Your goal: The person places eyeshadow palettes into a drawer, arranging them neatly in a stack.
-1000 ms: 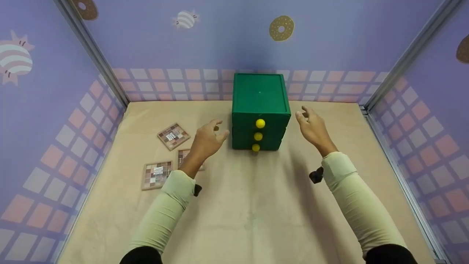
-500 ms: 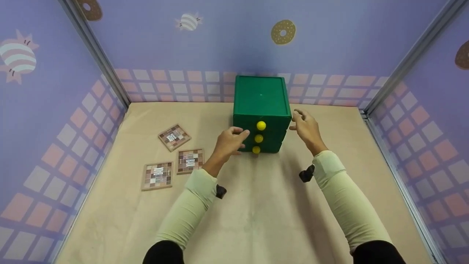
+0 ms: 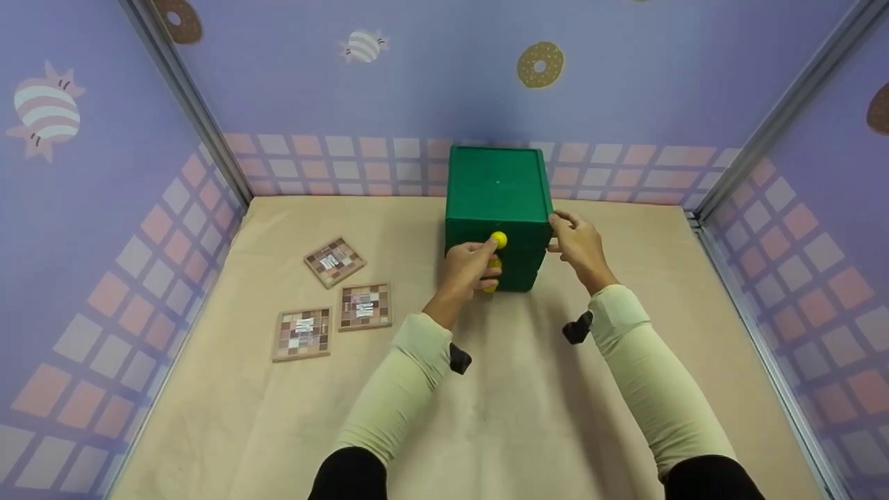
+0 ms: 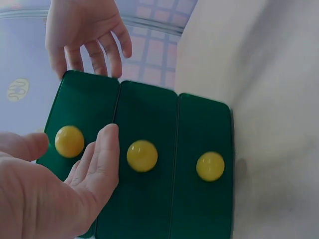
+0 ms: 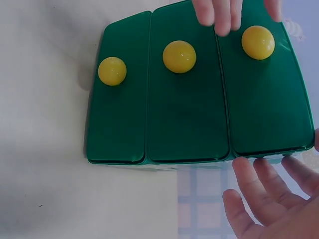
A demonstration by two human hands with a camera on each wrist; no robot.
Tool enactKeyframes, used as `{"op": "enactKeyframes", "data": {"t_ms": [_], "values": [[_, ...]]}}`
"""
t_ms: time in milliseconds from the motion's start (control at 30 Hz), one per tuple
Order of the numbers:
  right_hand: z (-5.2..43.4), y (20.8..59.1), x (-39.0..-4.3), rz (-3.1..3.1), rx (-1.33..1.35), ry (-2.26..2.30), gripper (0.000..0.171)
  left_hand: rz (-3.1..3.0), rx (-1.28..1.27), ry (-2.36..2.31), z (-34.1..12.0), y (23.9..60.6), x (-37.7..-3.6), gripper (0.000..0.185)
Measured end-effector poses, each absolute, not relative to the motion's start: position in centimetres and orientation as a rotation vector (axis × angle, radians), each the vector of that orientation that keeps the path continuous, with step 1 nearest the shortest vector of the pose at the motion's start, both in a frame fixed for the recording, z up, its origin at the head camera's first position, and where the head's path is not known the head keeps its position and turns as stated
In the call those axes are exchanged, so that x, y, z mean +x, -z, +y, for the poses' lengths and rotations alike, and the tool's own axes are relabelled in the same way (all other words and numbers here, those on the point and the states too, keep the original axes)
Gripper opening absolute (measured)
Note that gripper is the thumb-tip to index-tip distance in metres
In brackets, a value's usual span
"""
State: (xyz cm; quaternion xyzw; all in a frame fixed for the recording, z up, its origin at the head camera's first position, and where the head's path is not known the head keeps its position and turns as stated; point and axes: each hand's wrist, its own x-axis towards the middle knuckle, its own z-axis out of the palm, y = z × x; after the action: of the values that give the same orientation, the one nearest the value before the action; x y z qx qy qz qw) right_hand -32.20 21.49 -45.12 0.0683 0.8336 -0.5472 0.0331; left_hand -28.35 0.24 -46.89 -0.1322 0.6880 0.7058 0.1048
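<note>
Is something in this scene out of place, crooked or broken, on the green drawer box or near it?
Nothing stands out. The green drawer box stands upright, all three drawers flush and shut, each with its yellow knob. Three tiles lie flat on the mat, slightly uneven but not damaged.

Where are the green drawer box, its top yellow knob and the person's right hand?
green drawer box [image 3: 497,182], head view, top panel.
top yellow knob [image 3: 498,240], head view, ball's middle.
right hand [image 3: 580,246], head view, back of hand.
</note>
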Motion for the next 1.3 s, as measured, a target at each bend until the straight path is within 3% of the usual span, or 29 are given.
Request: {"op": "enactKeyframes", "data": {"t_ms": [800, 1300], "values": [[21.3, 45.3, -32.1, 2.587, 0.226, 1.681, 0.055, 2.119, -0.460, -2.183, 2.1, 46.8, -28.5, 0.036], [21.4, 45.2, -32.2, 2.604, 0.199, 1.653, 0.056, 2.098, -0.424, -2.150, 1.5, 46.9, -26.7, 0.034]]}}
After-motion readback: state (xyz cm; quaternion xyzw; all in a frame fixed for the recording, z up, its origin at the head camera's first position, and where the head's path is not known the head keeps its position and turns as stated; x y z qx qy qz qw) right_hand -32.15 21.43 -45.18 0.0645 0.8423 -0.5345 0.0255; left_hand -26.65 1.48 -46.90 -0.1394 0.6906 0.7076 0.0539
